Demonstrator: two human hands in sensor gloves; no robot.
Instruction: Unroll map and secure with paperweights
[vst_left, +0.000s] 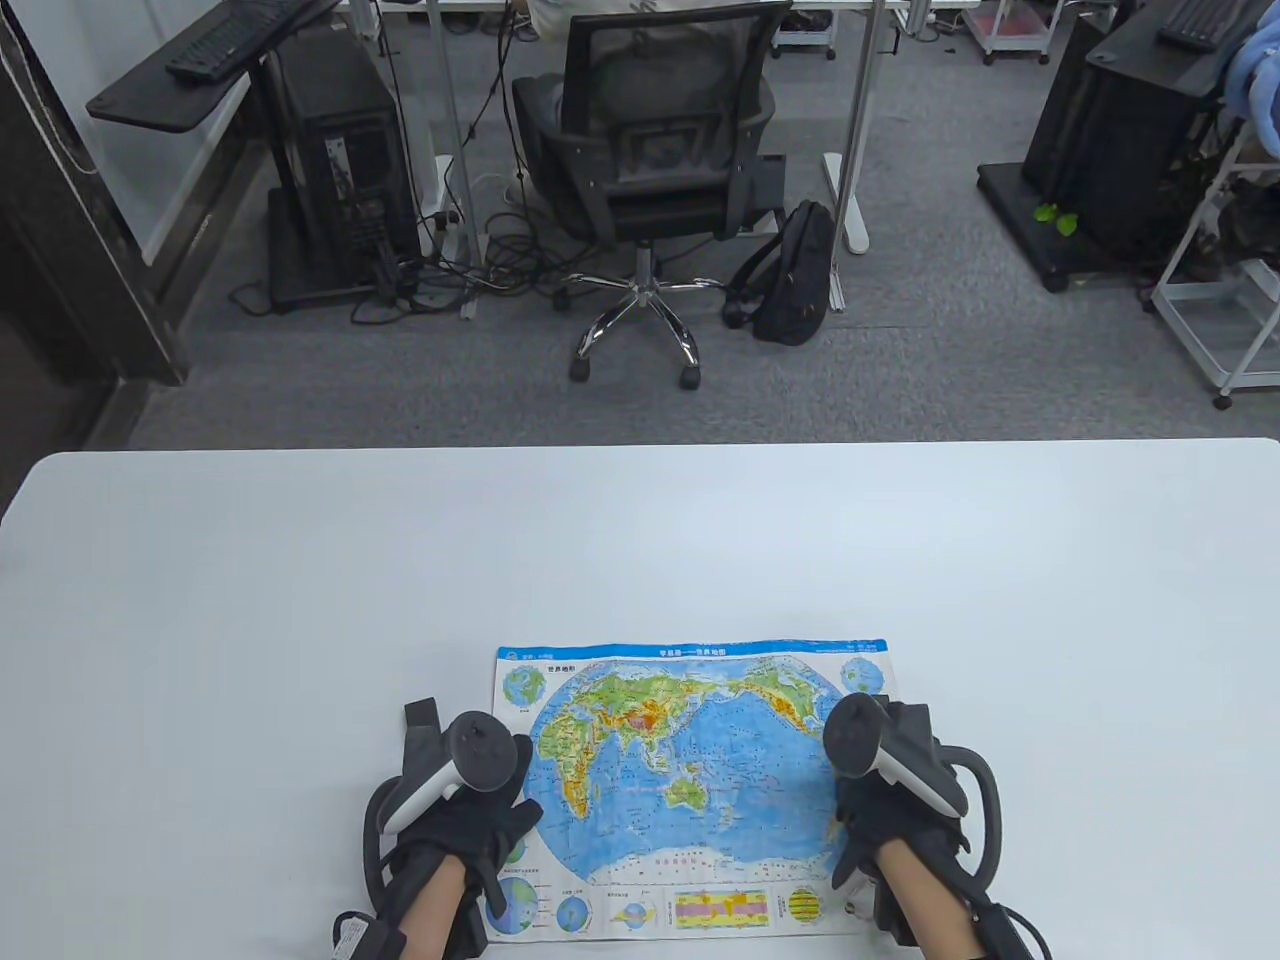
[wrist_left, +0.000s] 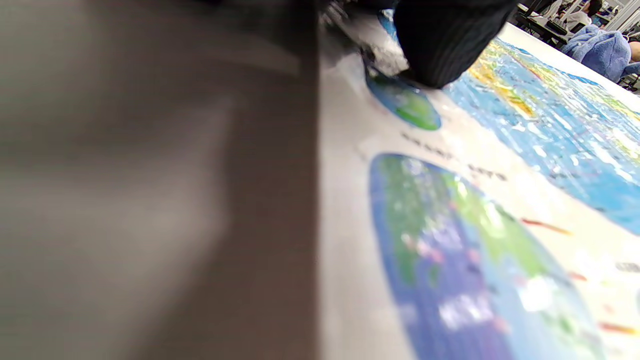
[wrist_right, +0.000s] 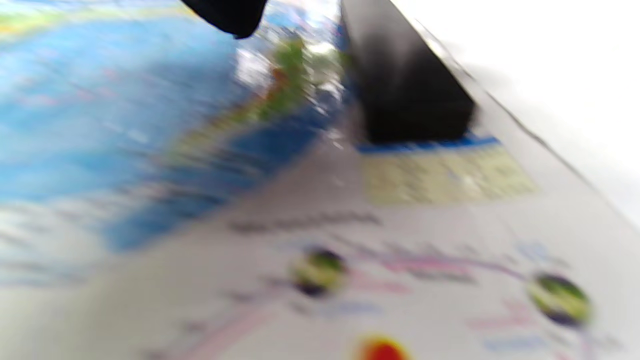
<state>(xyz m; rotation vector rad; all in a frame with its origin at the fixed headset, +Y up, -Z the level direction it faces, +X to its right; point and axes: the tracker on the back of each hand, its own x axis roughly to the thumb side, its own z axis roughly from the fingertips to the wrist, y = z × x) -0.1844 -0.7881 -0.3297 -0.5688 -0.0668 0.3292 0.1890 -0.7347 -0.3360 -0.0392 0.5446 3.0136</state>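
The world map (vst_left: 690, 780) lies unrolled and flat near the table's front edge. My left hand (vst_left: 470, 800) rests on its left side; in the left wrist view a gloved fingertip (wrist_left: 440, 45) presses on the map (wrist_left: 500, 200). A dark bar paperweight (vst_left: 424, 716) lies along the map's left edge, close and blurred in the left wrist view (wrist_left: 270, 150). My right hand (vst_left: 875, 800) rests on the map's right side. A black bar paperweight (wrist_right: 405, 85) lies on the right edge with no fingers on its near end; it also shows in the table view (vst_left: 908, 718).
The white table (vst_left: 640, 540) spreads wide around the map on the left, right and far sides. Beyond its far edge stand an office chair (vst_left: 650, 150) and a black backpack (vst_left: 795, 270) on the floor.
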